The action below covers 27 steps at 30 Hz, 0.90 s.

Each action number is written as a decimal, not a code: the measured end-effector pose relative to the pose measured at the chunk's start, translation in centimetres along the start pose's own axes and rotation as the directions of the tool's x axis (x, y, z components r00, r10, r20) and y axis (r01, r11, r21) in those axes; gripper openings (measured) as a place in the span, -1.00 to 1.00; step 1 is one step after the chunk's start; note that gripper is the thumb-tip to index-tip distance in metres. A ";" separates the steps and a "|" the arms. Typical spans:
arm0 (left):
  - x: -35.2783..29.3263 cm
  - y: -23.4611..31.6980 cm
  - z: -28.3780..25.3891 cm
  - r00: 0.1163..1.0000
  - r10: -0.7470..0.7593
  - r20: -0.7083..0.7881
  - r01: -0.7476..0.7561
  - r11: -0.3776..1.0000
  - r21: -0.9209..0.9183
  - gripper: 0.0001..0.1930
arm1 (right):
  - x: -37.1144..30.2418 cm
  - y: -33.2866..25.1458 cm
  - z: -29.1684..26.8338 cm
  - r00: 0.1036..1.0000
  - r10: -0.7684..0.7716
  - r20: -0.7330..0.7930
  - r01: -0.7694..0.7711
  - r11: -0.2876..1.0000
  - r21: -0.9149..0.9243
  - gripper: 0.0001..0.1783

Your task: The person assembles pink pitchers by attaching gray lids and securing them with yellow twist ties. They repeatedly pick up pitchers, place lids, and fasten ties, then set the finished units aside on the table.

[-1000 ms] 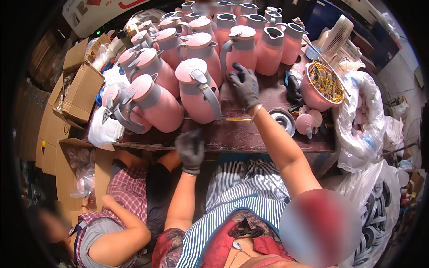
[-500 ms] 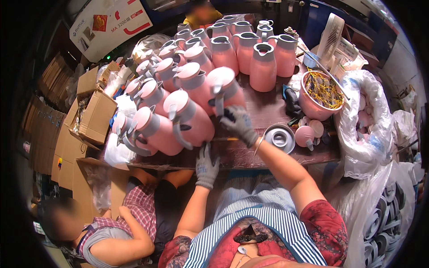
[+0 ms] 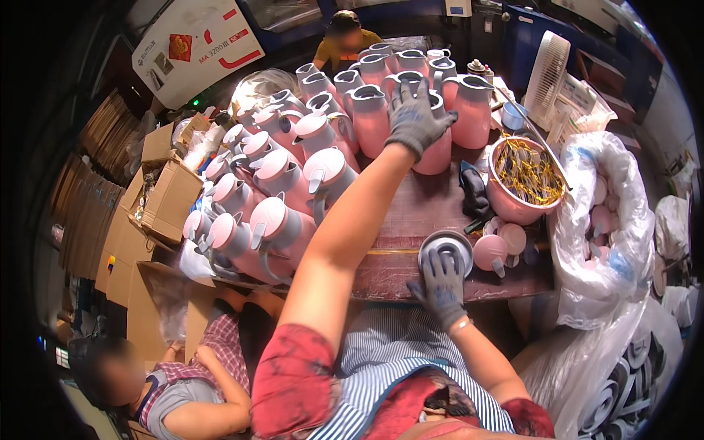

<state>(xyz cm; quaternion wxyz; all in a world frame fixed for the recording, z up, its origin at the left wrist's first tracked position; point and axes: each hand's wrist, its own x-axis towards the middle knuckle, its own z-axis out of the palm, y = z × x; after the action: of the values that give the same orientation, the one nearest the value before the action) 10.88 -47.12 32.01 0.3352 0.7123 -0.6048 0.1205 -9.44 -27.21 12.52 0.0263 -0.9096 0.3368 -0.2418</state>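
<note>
Over to the counter (image 3: 418, 213), a bare strip of dark red top running down its middle. On the left, the lidded jugs (image 3: 273, 220) crowd together, and here's the switch: the lidded jug (image 3: 328, 172) that the right hand was at half a second ago now stands upright among them, let go, partly behind the left forearm. Further back come the open jugs (image 3: 369, 128), mouths uncovered, and the near open jug (image 3: 434, 158) stands at their front edge.

That's where the left hand (image 3: 419, 121) has swung, gloved, fingers spread across the jug's top; whether it grips the rim, I can't tell. The right hand (image 3: 444, 290) has crossed to the right, fingers fanned over the gray dish (image 3: 460, 243) near the counter's front edge, apparently touching it, no pinch to be seen. Just beside that, a pink lid (image 3: 490, 251) lies with its gray tab.

My read: one jug looks finished with, and the work seems to have passed to an uncovered one, both hands on fresh pieces at once.
</note>
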 end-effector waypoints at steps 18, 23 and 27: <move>-20.7 1.5 -15.7 0.928 0.141 -0.345 -0.319 0.778 -0.542 -0.11 | -5.6 4.2 3.4 0.772 0.611 0.174 -0.409 0.269 0.872 -0.40; -36.2 -2.6 -22.6 0.837 -0.533 -0.125 0.122 0.404 -0.907 -0.27 | -4.2 0.7 -3.9 0.981 0.088 -0.172 -0.055 0.981 0.188 -0.39; -48.7 -10.1 -21.3 0.578 -0.758 0.303 0.220 -0.213 -0.952 -0.44 | 1.7 0.2 -1.6 1.000 -0.018 -0.003 0.018 1.000 -0.001 -0.19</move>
<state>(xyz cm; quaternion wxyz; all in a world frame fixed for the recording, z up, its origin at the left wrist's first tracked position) 13.69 4.61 16.52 0.8423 0.4259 -0.0768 -0.3213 -9.21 -28.23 14.57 0.0232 -0.9124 0.3287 -0.2430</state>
